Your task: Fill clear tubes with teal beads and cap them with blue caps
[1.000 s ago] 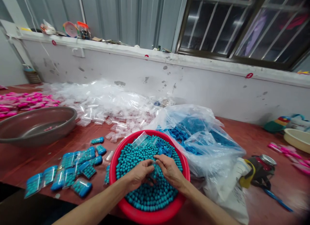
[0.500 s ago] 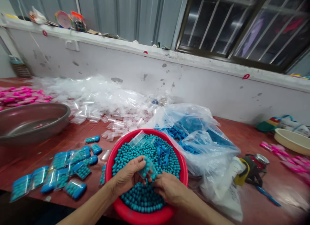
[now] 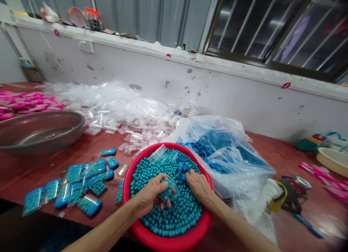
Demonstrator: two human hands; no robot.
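A red basin point(image 3: 127, 179) full of turquoise beads point(image 3: 168, 223) stands in front of me. Over the beads, my left hand point(image 3: 156, 192) holds a small clear plastic case point(image 3: 169, 189) with turquoise beads in it; the fingers partly cover it. On the basin's right side, my right hand point(image 3: 199, 185) has its curled fingers at the small cluster of blue caps point(image 3: 182, 168) lying on the beads. Its fingertips are partly hidden among those caps. Empty clear cases point(image 3: 158, 154) rest on the beads at the back of the basin.
Filled cases with blue caps point(image 3: 89, 205) lie to the left. A heap of clear cases point(image 3: 141, 132) is behind, and a plastic bag point(image 3: 231, 154) of blue caps sits right of the basin. A grey basin point(image 3: 40, 147) stands far left; a blue pen point(image 3: 308, 226) lies at right.
My right hand has moved from beside the clear case, away and to the right, to the blue caps. My left hand still holds the case. The view has shifted slightly.
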